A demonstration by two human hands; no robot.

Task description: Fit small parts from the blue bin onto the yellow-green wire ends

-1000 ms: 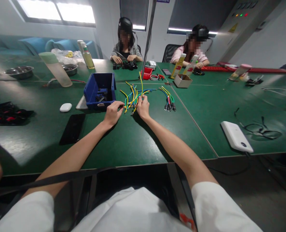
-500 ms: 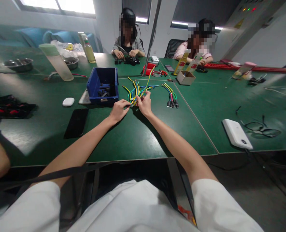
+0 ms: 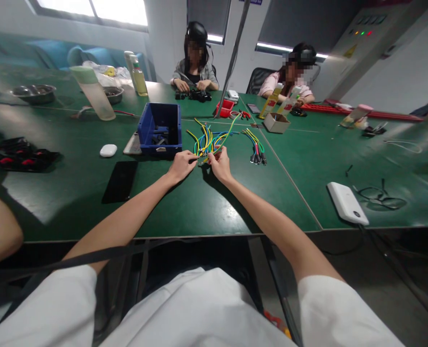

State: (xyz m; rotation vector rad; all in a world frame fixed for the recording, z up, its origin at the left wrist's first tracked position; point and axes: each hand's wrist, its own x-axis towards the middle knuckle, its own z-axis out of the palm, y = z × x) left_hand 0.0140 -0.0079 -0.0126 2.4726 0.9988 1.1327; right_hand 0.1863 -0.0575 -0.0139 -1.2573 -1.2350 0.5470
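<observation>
A loose pile of yellow, green and blue wires lies on the green table right of a blue bin. My left hand pinches the near end of a wire from the pile. My right hand is closed on another wire, a yellow-green one that rises up and away to the right. The two hands nearly meet at the pile's near edge. A second small bundle of wires with dark connectors lies to the right.
A black phone and a white earbud case lie left of my hands, a white power bank and black cable at right. Two people sit at the far side. Bottles, metal bowls, a cardboard box stand farther back.
Both hands have drawn together at the near edge of the wire pile. The yellow-green wire in my right hand has tipped from upright toward the right.
</observation>
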